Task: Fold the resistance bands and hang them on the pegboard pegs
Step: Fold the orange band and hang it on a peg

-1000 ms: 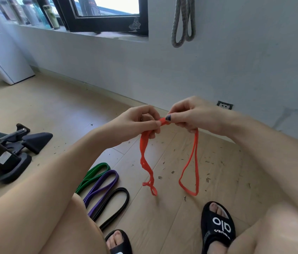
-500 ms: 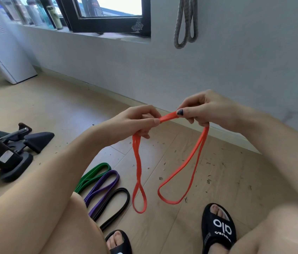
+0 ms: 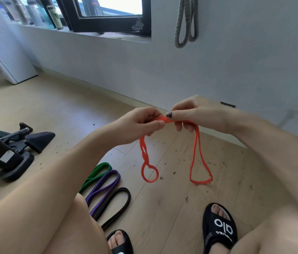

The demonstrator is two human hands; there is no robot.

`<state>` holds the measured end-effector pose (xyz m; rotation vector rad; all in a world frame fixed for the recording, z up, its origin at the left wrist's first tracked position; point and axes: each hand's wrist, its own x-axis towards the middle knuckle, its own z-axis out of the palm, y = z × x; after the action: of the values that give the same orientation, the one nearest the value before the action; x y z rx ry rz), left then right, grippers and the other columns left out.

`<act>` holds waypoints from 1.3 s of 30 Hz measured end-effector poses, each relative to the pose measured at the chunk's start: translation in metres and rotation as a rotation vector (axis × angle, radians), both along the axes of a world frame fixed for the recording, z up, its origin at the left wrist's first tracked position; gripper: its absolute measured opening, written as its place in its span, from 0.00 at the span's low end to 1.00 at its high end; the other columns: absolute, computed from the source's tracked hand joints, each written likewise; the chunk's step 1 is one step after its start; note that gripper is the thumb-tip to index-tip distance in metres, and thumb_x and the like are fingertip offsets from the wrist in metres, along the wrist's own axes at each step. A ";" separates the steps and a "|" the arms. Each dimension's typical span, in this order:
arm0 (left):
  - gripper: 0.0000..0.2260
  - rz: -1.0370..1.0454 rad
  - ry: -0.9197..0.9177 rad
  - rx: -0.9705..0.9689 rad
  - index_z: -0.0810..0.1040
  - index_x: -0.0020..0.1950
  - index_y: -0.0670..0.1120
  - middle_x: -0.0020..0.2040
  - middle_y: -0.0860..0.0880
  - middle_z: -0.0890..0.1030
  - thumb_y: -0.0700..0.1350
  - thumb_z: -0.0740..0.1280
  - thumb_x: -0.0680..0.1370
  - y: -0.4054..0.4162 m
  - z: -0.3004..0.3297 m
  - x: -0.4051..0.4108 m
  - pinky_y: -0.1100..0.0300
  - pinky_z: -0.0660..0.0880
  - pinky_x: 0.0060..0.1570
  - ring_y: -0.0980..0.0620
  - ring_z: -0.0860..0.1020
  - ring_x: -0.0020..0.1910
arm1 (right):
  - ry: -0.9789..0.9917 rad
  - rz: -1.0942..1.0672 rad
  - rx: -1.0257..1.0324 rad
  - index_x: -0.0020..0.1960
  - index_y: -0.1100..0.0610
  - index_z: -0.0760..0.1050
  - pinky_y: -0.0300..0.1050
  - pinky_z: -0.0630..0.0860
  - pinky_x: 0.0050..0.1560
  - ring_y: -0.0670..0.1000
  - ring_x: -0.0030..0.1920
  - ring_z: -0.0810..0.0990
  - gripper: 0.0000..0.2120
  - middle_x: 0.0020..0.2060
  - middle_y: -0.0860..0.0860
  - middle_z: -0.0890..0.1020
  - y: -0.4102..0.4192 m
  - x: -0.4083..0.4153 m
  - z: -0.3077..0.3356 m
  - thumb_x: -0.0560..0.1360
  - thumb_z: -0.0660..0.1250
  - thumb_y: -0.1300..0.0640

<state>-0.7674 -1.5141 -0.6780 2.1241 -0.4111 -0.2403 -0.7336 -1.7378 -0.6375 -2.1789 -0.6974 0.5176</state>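
Note:
An orange resistance band [image 3: 198,154] hangs between both hands in front of me. My left hand [image 3: 141,123] pinches one part of it, and a twisted loop dangles below that hand. My right hand [image 3: 194,112] pinches the band right beside the left, with a wider loop hanging under it. The two hands nearly touch. On the floor at the lower left lie a green band [image 3: 97,174], a purple band [image 3: 106,186] and a black band [image 3: 119,202] side by side. A grey folded band [image 3: 185,24] hangs on the wall above; its peg is out of view.
I sit with both feet in black slippers [image 3: 219,228] on a wooden floor strewn with small debris. Black exercise equipment [image 3: 12,143] sits at the left. A white unit [image 3: 3,52] stands by the windowsill at the far left. The grey wall is close ahead.
My hands have come back together after being spread apart. The orange band's left loop has twisted up, and both loops hang shorter than half a second ago.

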 end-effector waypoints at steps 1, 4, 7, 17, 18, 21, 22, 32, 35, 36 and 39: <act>0.10 0.000 0.007 -0.018 0.80 0.53 0.50 0.36 0.56 0.76 0.55 0.67 0.79 -0.001 -0.001 -0.001 0.52 0.75 0.44 0.53 0.74 0.37 | -0.027 0.007 -0.019 0.47 0.52 0.84 0.41 0.72 0.35 0.47 0.33 0.75 0.11 0.34 0.47 0.81 0.002 0.000 -0.001 0.82 0.66 0.50; 0.12 -0.014 0.010 -0.037 0.80 0.55 0.46 0.35 0.52 0.76 0.53 0.68 0.80 -0.001 -0.002 -0.002 0.51 0.76 0.43 0.51 0.74 0.36 | -0.036 -0.005 -0.016 0.47 0.54 0.84 0.37 0.69 0.31 0.43 0.30 0.72 0.10 0.30 0.46 0.76 0.002 0.001 -0.003 0.81 0.67 0.51; 0.12 -0.041 -0.019 -0.020 0.73 0.57 0.43 0.37 0.55 0.80 0.48 0.70 0.81 0.002 0.001 -0.003 0.51 0.81 0.46 0.51 0.79 0.37 | -0.033 -0.021 0.012 0.46 0.54 0.84 0.38 0.68 0.32 0.43 0.30 0.70 0.11 0.30 0.45 0.75 -0.001 0.003 -0.004 0.81 0.67 0.51; 0.06 0.000 -0.360 0.274 0.66 0.51 0.45 0.47 0.50 0.83 0.43 0.62 0.85 0.002 0.006 -0.007 0.49 0.84 0.44 0.58 0.86 0.46 | 0.006 -0.061 0.108 0.49 0.58 0.84 0.41 0.65 0.33 0.46 0.31 0.66 0.12 0.31 0.46 0.72 -0.007 0.004 -0.004 0.82 0.66 0.52; 0.06 -0.013 -0.394 0.303 0.64 0.51 0.46 0.47 0.50 0.84 0.44 0.61 0.85 0.002 0.007 -0.007 0.50 0.84 0.43 0.58 0.86 0.45 | 0.011 -0.069 0.126 0.49 0.59 0.84 0.40 0.64 0.32 0.46 0.31 0.66 0.12 0.31 0.47 0.71 -0.008 0.005 -0.003 0.82 0.66 0.52; 0.06 -0.042 -0.437 0.316 0.62 0.51 0.48 0.43 0.52 0.85 0.43 0.58 0.86 0.000 0.009 -0.008 0.50 0.83 0.39 0.57 0.85 0.40 | 0.018 -0.087 0.156 0.50 0.62 0.83 0.39 0.64 0.31 0.45 0.30 0.65 0.13 0.30 0.48 0.71 -0.010 0.005 -0.003 0.82 0.66 0.54; 0.06 -0.044 -0.417 0.287 0.63 0.51 0.48 0.42 0.51 0.85 0.43 0.59 0.86 0.000 0.009 -0.009 0.49 0.83 0.39 0.56 0.84 0.39 | 0.015 -0.090 0.155 0.50 0.62 0.83 0.39 0.64 0.31 0.45 0.30 0.65 0.13 0.31 0.48 0.71 -0.011 0.005 -0.003 0.82 0.66 0.53; 0.05 0.025 -0.020 -0.130 0.70 0.54 0.41 0.43 0.48 0.83 0.37 0.65 0.83 0.006 0.009 -0.010 0.50 0.82 0.44 0.44 0.82 0.38 | -0.020 -0.128 0.134 0.50 0.56 0.84 0.41 0.65 0.33 0.45 0.31 0.67 0.11 0.32 0.48 0.73 -0.011 0.005 -0.005 0.81 0.67 0.51; 0.04 0.005 -0.045 -0.084 0.70 0.57 0.40 0.48 0.46 0.84 0.37 0.64 0.84 0.005 0.008 -0.010 0.47 0.84 0.52 0.45 0.87 0.45 | -0.018 -0.129 0.128 0.49 0.56 0.84 0.42 0.66 0.33 0.45 0.31 0.68 0.11 0.33 0.48 0.73 -0.011 0.005 -0.007 0.81 0.67 0.50; 0.03 -0.005 -0.050 -0.072 0.70 0.57 0.40 0.48 0.46 0.84 0.36 0.63 0.84 0.005 0.008 -0.009 0.47 0.83 0.54 0.45 0.87 0.47 | -0.017 -0.128 0.123 0.49 0.56 0.84 0.42 0.66 0.34 0.46 0.31 0.68 0.11 0.33 0.48 0.74 -0.010 0.005 -0.007 0.81 0.67 0.50; 0.03 0.001 -0.032 -0.065 0.69 0.55 0.40 0.47 0.47 0.86 0.34 0.61 0.84 0.006 0.006 -0.007 0.47 0.82 0.57 0.46 0.87 0.49 | -0.018 -0.134 0.116 0.48 0.53 0.85 0.44 0.67 0.35 0.48 0.33 0.68 0.11 0.33 0.48 0.74 -0.008 0.005 -0.008 0.81 0.68 0.48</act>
<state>-0.7741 -1.5080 -0.6724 2.0662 -0.4311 -0.1901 -0.7287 -1.7456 -0.6454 -2.1060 -0.5716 0.3790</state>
